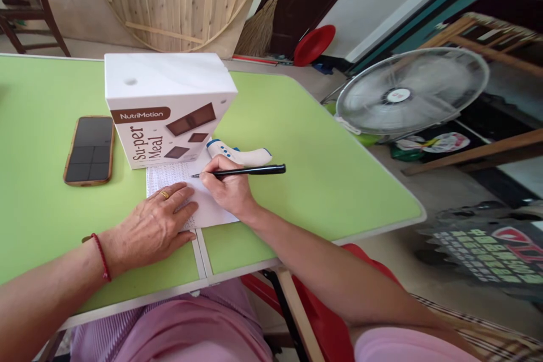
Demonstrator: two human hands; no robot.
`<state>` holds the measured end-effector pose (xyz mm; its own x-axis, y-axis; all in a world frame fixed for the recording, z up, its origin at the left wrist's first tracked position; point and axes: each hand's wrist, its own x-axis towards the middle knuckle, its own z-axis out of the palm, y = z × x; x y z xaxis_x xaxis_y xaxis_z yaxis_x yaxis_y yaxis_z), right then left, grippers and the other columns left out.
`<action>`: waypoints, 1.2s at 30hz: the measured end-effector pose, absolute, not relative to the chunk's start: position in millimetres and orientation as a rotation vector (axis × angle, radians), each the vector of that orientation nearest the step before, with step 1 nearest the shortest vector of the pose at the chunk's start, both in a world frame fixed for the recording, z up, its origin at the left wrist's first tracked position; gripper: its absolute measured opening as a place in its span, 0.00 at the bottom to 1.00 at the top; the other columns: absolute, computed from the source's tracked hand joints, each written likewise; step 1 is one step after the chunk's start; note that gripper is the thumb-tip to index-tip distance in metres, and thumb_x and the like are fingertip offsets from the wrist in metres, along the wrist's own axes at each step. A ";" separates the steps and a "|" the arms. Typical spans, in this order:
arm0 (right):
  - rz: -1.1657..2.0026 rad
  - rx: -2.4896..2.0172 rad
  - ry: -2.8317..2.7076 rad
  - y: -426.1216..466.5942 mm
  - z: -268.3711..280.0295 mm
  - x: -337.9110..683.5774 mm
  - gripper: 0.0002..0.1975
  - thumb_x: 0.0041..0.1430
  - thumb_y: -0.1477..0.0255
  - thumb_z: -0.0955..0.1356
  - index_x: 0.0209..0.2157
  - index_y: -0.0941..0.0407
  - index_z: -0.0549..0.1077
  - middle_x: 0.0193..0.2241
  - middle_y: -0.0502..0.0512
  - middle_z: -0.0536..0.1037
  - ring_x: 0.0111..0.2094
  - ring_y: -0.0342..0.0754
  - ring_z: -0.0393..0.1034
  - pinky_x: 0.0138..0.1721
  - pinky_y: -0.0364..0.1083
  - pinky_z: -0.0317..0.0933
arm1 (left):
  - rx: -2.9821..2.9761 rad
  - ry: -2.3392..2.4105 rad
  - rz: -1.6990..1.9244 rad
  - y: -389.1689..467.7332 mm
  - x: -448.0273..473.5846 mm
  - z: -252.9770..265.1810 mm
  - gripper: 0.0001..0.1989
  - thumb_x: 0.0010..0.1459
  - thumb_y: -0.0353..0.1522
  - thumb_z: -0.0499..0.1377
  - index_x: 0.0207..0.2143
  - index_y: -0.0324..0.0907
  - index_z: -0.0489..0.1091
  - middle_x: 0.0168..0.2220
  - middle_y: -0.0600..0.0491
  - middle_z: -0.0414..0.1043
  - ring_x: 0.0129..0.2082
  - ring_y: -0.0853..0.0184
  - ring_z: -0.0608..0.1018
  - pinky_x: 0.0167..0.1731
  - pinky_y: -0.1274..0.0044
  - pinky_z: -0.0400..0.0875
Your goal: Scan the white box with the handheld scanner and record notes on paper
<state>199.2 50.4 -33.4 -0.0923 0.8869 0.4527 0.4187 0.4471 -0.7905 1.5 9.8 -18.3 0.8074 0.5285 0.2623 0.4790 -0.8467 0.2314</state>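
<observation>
My right hand (229, 185) pinches a black pen (263, 169), its tip down on a sheet of paper (216, 212). Rows of small handwriting cover the left part of the sheet, and the right part is blank. Flat on the paper's left side rests my left hand (159, 223), fingers stretched out, with a ring and a red bracelet. Just beyond the sheet stands a white box (169, 76) printed "NutriMotion Su-per Meal". Beside it lies a white and blue forehead thermometer (241, 155), partly hidden behind my right hand and the box.
A phone (90, 150) in a brown case lies left of the box on the green folding table (339, 198). Off the table's right side are a fan (411, 90) and a dark printed bag (487, 249). A broom (263, 20) and red basin (314, 45) are behind.
</observation>
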 end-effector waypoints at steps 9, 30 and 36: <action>0.615 -1.120 -1.723 51.0 -36.5 199.0 0.05 0.51 0.73 0.65 0.24 0.52 0.64 0.19 0.45 0.68 0.22 0.42 0.61 0.27 0.44 0.61 | 2.833 0.804 0.484 9.7 1.2 -19.3 0.15 0.64 0.37 0.58 0.48 0.36 0.69 0.57 0.36 0.67 0.60 0.47 0.69 0.55 0.57 0.72; 0.538 -1.094 -1.756 48.5 -32.2 198.0 0.06 0.54 0.74 0.65 0.25 0.52 0.64 0.19 0.44 0.68 0.21 0.41 0.61 0.25 0.43 0.60 | 2.846 0.803 0.468 10.8 2.1 -18.1 0.16 0.63 0.37 0.59 0.48 0.34 0.69 0.56 0.35 0.68 0.59 0.46 0.70 0.55 0.57 0.72; 0.130 -0.951 -2.098 45.2 -18.5 211.3 0.06 0.61 0.75 0.63 0.35 0.54 0.72 0.26 0.50 0.76 0.27 0.44 0.69 0.33 0.44 0.66 | 2.851 0.794 0.477 11.3 0.6 -17.9 0.17 0.61 0.36 0.62 0.47 0.32 0.71 0.56 0.34 0.69 0.58 0.44 0.71 0.55 0.56 0.72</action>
<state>211.3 45.2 -18.5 -0.3877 0.6680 0.6351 0.5847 0.7109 -0.3908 0.6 11.3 -17.9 0.8102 0.5240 0.2628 0.4782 -0.8501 0.2206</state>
